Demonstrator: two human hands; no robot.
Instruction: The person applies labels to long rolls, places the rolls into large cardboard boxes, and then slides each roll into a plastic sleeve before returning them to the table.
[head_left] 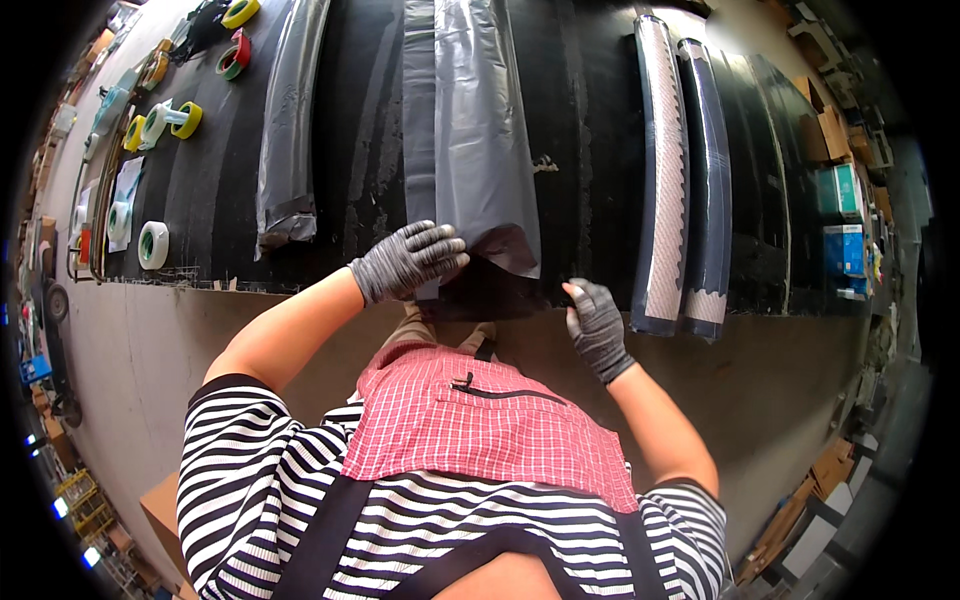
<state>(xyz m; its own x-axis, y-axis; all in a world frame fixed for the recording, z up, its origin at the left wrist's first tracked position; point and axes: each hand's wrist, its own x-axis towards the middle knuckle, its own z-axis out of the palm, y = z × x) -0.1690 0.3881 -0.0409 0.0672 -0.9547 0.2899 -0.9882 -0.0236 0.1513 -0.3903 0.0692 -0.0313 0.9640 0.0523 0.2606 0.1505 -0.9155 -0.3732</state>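
Observation:
A long roll wrapped in grey plastic film (482, 140) lies lengthwise in front of me on the black table, its near end loose and folded. My left hand (412, 262), in a grey glove, lies with its fingers stretched over the left side of that end. My right hand (598, 328), gloved too, is off to the right near the table's front edge. Its fingers are half bent, thumb and forefinger apart, with nothing visible between them. Between the hands, a dark glossy patch (490, 292) shows below the film's end; I cannot tell what it is.
Another grey wrapped roll (288, 130) lies to the left. Two clear-wrapped rolls, one patterned (662, 180) and one dark (708, 180), jut past the front edge at right. Several tape rolls, including a white one (153, 245), sit at far left. Blue boxes (845, 250) stand far right.

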